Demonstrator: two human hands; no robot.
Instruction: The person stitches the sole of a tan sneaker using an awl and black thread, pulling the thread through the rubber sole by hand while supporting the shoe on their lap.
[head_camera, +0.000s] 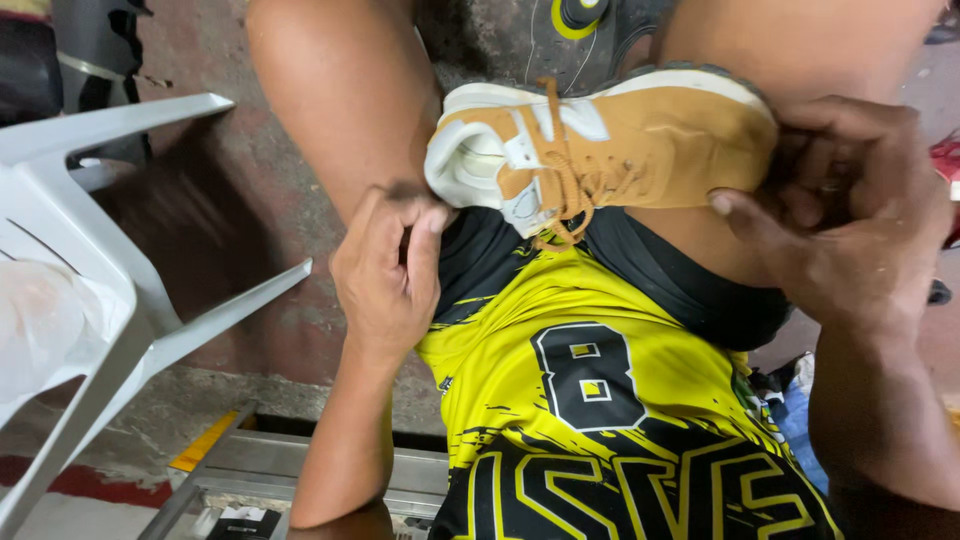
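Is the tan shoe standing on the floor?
No, the tan shoe lies on its side across the person's lap, with the left hand at its heel and the right hand at its toe.

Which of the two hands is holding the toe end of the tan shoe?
The right hand: it wraps the toe end of the shoe. The left hand pinches at the white heel end instead, near the laces.

white plastic chair (90, 200), overturned, at left, legs pointing right | reddish worn concrete floor (250, 250) under it | metal frame (300, 465) low at centre-left, yellow strip (203, 442) on its edge | blue cloth (800, 420) at right | red object (945, 160) at right edge, partly cut off
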